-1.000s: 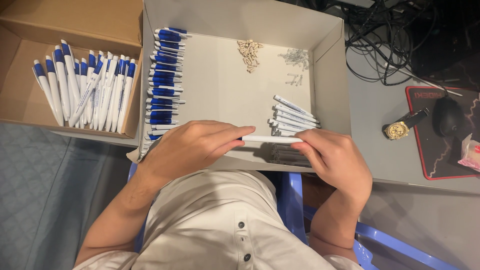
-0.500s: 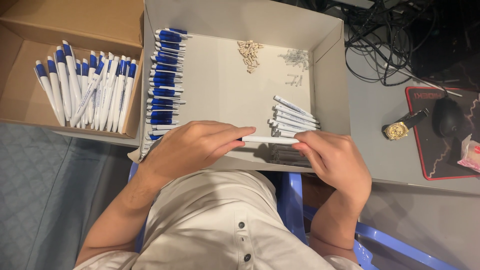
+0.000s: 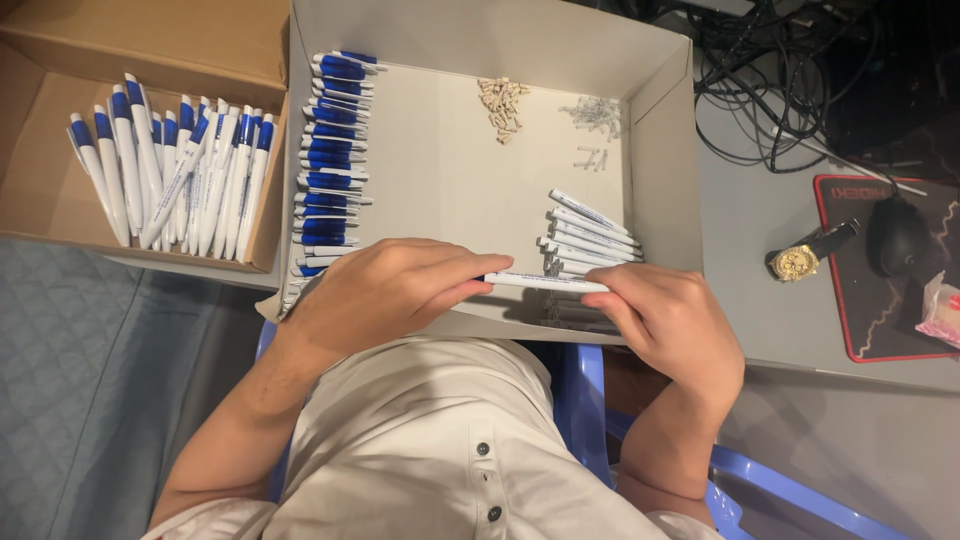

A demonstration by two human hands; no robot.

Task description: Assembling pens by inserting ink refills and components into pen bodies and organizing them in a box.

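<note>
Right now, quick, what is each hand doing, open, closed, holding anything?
Left hand: closed, fingers gripping one end of a slim white plastic pen barrel.
Right hand: closed, fingers pinching the other end of the same barrel.

Home desk w/ mouse [image 3: 896, 236], cables [image 3: 770, 90], pen boxes [image 3: 655, 110].

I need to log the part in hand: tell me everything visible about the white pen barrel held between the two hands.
The white pen barrel is a slim, smooth tube, plastic by its look, lying about level over the near edge of the grey cardboard tray. The left hand grips one end, the right hand the other. Only its middle shows; both ends are hidden.
</note>
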